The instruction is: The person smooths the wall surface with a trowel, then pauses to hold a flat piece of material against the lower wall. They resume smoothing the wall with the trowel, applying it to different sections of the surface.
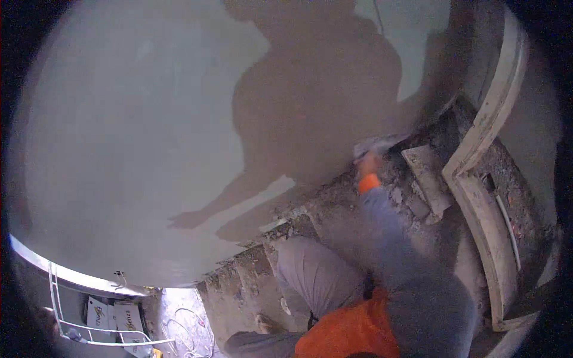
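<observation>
My right hand (370, 163), below an orange cuff (369, 182), reaches forward to the foot of the wall. Its fingers are wrapped round a trowel (379, 144), whose pale blade lies against the lower edge of the smooth grey wall (137, 131). Hand and blade are smeared by motion. Rough dirt and broken rubble (412, 203) lie just under the hand, and a flat slab (427, 179) leans to its right. My left hand is out of sight; only the shadow of an arm with fingers shows on the wall.
On the right a pale stepped ledge (477, 203) bends around, with a thin white pipe (508, 232) beyond it. At lower left stand a white metal frame (113, 337), printed boxes (116, 316) and a loose cable (188, 328). My bent knee (316, 274) is close to the wall.
</observation>
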Demonstrator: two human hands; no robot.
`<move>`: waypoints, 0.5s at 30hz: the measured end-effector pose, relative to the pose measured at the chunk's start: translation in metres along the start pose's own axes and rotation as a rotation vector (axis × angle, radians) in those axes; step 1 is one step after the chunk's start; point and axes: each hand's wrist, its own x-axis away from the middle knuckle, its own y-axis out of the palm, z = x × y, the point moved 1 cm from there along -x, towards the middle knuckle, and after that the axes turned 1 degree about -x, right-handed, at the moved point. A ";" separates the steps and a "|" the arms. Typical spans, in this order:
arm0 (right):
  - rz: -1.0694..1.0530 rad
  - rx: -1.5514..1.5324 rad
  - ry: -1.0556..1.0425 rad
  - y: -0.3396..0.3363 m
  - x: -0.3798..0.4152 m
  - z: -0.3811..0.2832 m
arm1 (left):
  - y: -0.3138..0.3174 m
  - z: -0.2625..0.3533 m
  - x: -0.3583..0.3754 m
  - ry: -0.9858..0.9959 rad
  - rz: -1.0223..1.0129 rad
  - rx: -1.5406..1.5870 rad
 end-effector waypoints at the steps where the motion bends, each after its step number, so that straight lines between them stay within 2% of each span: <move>1: -0.062 -0.043 0.125 0.008 0.024 0.011 | 0.021 0.007 -0.004 -0.124 -0.006 0.053; 2: -0.112 -0.055 0.158 0.017 0.046 0.015 | 0.041 0.013 -0.010 -0.244 -0.015 0.101; 4: -0.204 0.134 -0.380 0.035 0.058 0.004 | 0.077 0.014 -0.032 -0.234 -0.075 0.127; 5: -0.207 0.206 -0.644 0.044 0.066 -0.002 | 0.115 0.054 -0.022 0.021 -0.169 -0.093; 6: -0.176 0.331 -0.847 0.050 0.071 -0.054 | 0.127 0.073 -0.033 -0.064 -0.164 -0.044; 8: -0.063 0.289 -0.715 0.046 0.059 -0.110 | 0.112 0.072 -0.053 0.057 -0.136 -0.131; 9: -0.020 0.285 -0.741 0.037 0.052 -0.117 | 0.095 0.066 -0.057 0.193 -0.165 -0.249; 10: 0.020 0.281 -0.772 0.028 0.042 -0.123 | 0.082 0.072 -0.059 -0.084 -0.132 0.210; 12: -0.004 -0.032 -0.668 0.005 -0.032 -0.071 | 0.064 0.073 -0.043 -0.065 -0.116 0.187; 14: 0.015 0.130 -0.533 0.005 -0.041 -0.028 | 0.064 0.063 -0.023 0.224 -0.120 -0.334; 15: 0.029 0.211 -0.463 -0.001 -0.038 -0.009 | 0.068 0.067 -0.021 0.008 -0.072 -0.138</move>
